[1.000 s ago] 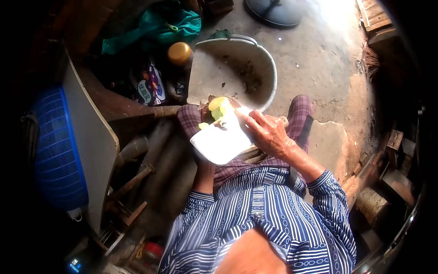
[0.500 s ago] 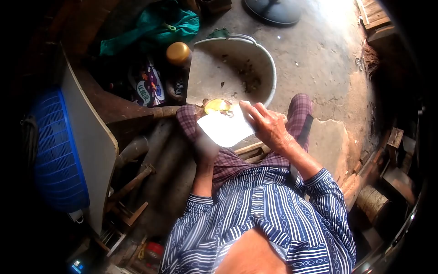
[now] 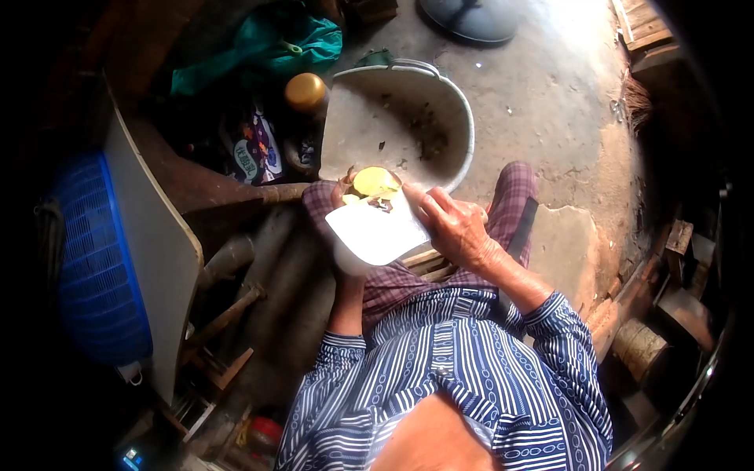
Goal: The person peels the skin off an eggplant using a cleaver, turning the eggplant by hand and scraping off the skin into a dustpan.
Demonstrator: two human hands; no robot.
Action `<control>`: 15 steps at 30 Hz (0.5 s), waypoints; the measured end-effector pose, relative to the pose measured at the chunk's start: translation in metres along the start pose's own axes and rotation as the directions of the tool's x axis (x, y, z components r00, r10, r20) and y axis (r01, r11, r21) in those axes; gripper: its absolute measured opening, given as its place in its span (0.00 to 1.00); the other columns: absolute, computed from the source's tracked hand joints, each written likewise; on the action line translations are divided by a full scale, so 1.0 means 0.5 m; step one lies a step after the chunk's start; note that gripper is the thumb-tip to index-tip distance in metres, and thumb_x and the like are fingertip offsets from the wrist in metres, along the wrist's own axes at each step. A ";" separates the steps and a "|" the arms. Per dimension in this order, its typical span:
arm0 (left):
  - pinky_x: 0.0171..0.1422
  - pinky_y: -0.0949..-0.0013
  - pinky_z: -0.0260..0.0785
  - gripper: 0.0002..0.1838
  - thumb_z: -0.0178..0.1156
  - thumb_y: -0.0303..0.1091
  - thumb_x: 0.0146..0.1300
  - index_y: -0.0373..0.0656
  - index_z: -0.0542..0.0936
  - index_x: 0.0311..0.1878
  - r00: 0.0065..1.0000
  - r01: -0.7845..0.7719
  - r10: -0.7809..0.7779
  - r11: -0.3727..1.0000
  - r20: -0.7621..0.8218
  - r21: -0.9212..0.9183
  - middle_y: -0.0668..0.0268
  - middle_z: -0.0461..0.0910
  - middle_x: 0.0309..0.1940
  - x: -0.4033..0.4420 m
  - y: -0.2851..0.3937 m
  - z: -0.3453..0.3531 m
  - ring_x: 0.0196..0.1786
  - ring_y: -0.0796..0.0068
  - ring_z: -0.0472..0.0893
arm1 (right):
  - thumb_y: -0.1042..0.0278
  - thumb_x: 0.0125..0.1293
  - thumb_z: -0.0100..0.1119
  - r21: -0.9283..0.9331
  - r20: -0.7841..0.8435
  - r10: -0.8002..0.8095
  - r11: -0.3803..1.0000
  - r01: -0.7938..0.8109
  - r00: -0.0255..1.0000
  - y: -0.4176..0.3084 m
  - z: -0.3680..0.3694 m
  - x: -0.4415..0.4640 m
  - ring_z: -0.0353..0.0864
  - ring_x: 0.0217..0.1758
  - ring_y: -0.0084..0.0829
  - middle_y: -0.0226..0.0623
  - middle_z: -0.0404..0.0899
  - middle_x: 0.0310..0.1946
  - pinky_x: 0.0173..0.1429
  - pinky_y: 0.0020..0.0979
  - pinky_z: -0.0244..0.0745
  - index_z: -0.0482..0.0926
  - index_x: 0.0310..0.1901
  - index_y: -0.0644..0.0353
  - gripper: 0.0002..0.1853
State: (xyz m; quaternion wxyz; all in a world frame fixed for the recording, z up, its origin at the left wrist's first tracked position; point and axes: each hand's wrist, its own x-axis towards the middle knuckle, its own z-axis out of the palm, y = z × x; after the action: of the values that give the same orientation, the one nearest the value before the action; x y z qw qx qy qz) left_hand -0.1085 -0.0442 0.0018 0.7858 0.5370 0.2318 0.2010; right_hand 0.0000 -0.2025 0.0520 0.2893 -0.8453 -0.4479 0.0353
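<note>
My right hand (image 3: pixel 459 231) is closed around the handle of a cleaver (image 3: pixel 381 234), whose broad blade glares white in the light. Past the blade's far edge shows a peeled, yellow-fleshed vegetable (image 3: pixel 375 181) with brown skin at its side; its exact kind is unclear. My left hand (image 3: pixel 346 191) grips the vegetable and is mostly hidden behind the blade. Small pale and dark peelings (image 3: pixel 382 206) lie along the blade's edge, against the yellow flesh. Both hands are above my lap, at the near side of a wide basin.
The pale basin (image 3: pixel 469 133) holds scattered dark scraps. Left of it are a gold-lidded jar (image 3: pixel 305 93), a printed bag (image 3: pixel 263 145) and a green plastic bag (image 3: pixel 251 51). A blue basket (image 3: pixel 102 259) stands behind a board at left. A dark round lid (image 3: pixel 471 20) lies on the floor beyond.
The cleaver and my right hand have shifted slightly left and toward my body. More of the yellow flesh shows above the blade, and its peelings have moved.
</note>
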 end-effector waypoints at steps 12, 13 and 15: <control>0.64 0.63 0.63 0.48 0.66 0.28 0.31 0.38 0.61 0.64 0.980 -0.181 0.163 0.969 0.116 0.166 0.60 0.67 0.56 0.012 0.068 0.037 0.59 0.62 0.69 | 0.79 0.58 0.49 0.084 0.140 0.423 0.896 -0.437 0.895 0.085 0.050 -0.010 0.79 0.37 0.50 0.46 0.77 0.39 0.41 0.46 0.75 0.69 0.58 0.52 0.25; 0.64 0.63 0.63 0.48 0.66 0.28 0.31 0.38 0.61 0.64 0.979 -0.185 0.167 0.969 0.117 0.166 0.60 0.67 0.56 0.011 0.067 0.037 0.59 0.62 0.69 | 0.80 0.58 0.50 0.079 0.151 0.456 0.879 -0.471 0.877 0.105 0.064 -0.015 0.79 0.41 0.51 0.47 0.78 0.41 0.45 0.45 0.74 0.70 0.58 0.53 0.25; 0.65 0.63 0.63 0.43 0.61 0.27 0.36 0.36 0.61 0.63 0.995 0.079 -0.059 0.956 0.076 -0.284 0.60 0.69 0.55 0.005 0.052 0.024 0.59 0.61 0.69 | 0.80 0.58 0.49 0.103 0.079 0.411 0.903 -0.417 0.908 0.109 0.066 -0.013 0.80 0.38 0.50 0.47 0.78 0.40 0.41 0.43 0.76 0.70 0.59 0.53 0.24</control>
State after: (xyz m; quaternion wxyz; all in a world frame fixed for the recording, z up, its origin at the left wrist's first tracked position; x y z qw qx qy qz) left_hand -0.1013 -0.0428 0.0296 0.8691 0.4156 0.1924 0.1868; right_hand 0.0258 -0.2159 -0.0049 0.3120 -0.9012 -0.2631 0.1457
